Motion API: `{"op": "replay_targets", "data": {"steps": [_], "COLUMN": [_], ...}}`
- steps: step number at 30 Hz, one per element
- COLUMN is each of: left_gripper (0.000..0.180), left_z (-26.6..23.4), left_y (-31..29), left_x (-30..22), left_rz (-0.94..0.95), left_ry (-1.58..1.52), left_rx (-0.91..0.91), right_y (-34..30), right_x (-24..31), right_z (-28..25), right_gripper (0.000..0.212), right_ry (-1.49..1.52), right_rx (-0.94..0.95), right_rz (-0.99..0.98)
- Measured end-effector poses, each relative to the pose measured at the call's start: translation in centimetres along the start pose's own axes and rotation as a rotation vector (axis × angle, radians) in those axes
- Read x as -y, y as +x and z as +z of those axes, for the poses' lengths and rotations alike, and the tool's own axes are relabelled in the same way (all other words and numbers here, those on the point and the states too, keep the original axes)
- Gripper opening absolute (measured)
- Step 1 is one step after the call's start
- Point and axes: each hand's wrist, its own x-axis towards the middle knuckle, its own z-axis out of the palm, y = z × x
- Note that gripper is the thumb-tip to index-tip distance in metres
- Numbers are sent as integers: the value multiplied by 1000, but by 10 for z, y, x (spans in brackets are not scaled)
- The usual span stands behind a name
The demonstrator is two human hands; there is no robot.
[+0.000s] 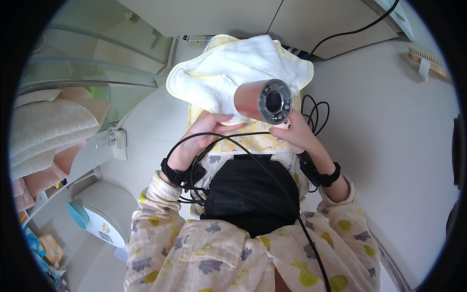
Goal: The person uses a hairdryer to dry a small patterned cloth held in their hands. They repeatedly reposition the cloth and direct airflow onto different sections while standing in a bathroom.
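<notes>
My right hand (297,132) grips a hair dryer (250,100) with a copper-pink barrel. Its round end, a clear rim around a dark centre, faces up toward me, and the barrel hides most of the handle. On the left, my left hand (204,131) has the near edge of a white terry towel (204,85) with yellow trim between thumb and fingers. The towel lies rumpled beyond both hands, partly covered by the dryer. Beneath it spreads a yellow patterned cloth (255,141).
Black cables (233,138) loop over my left wrist and around a black pouch (250,190) at my waist. A toilet (107,209) stands at left, below towels (53,129) on a rack. At right is a wooden brush (430,63). A cabinet (321,24) stands ahead.
</notes>
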Motion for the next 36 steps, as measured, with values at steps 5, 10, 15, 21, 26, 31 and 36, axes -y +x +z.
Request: {"op": "replay_targets", "data": {"steps": [5, 10, 15, 21, 26, 31, 36], "left_gripper": [52, 45, 45, 25, 19, 29, 35], "left_z": [-9, -19, -17, -15, -12, -23, -34], "left_y": [-3, -17, -16, 16, 53, 70, 65], "left_x": [-13, -24, -46, -66, -90, -89, -91], "left_rz": [56, 589, 1078, 616, 115, -144, -249], "left_ry": [880, 1057, 2005, 1913, 1236, 732, 500], "left_rx": [-144, -179, 157, 426, 217, 272, 310], "right_y": [-7, -13, -13, -16, -20, -17, -13], "right_x": [5, 9, 9, 9, 9, 9, 8], "right_z": [-7, -13, -22, -23, -23, -22, -15], "right_gripper": [32, 32, 33, 32, 37, 34, 39], "right_ry": [129, 185, 175, 188, 175, 20, 50], "right_rx": [10, -72, -114, -110, -106, -149, -119], "right_rz": [128, 146, 161, 137, 124, 43, 128]}}
